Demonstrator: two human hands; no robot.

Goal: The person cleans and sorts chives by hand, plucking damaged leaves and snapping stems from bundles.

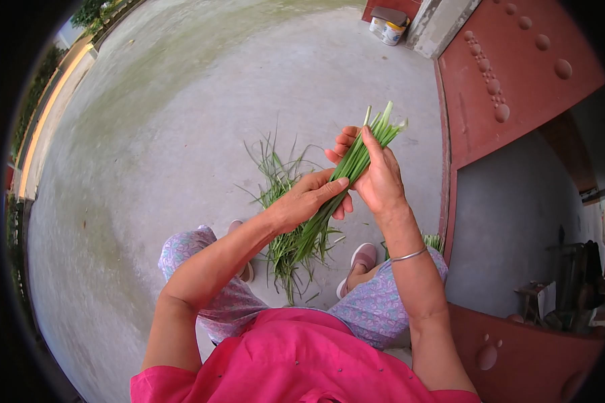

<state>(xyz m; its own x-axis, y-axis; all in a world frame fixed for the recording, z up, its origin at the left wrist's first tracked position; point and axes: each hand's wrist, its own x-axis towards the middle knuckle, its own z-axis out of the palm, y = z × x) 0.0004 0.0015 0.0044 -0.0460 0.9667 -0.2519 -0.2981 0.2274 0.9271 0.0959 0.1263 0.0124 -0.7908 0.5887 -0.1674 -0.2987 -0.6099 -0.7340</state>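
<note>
A long bundle of green garlic chives [357,158] slants between my two hands, its pale cut ends pointing up and away to the right. My left hand [314,196] grips it around the middle, thumb across the top and fingertips showing underneath. Higher up, my right hand [378,176] is wrapped round the bundle from the right, thumb along it and fingers on the far side. The leafy ends hang down toward a loose heap of chive leaves [286,252] on the ground between my feet. Where the hanging leaves and the heap overlap, I cannot tell them apart.
Grey concrete ground [202,101] spreads ahead and left. More green stalks [431,240] lie beside my right knee, partly hidden. A red metal door [517,74] stands at the right by a doorway. White tubs [387,31] sit at the far wall.
</note>
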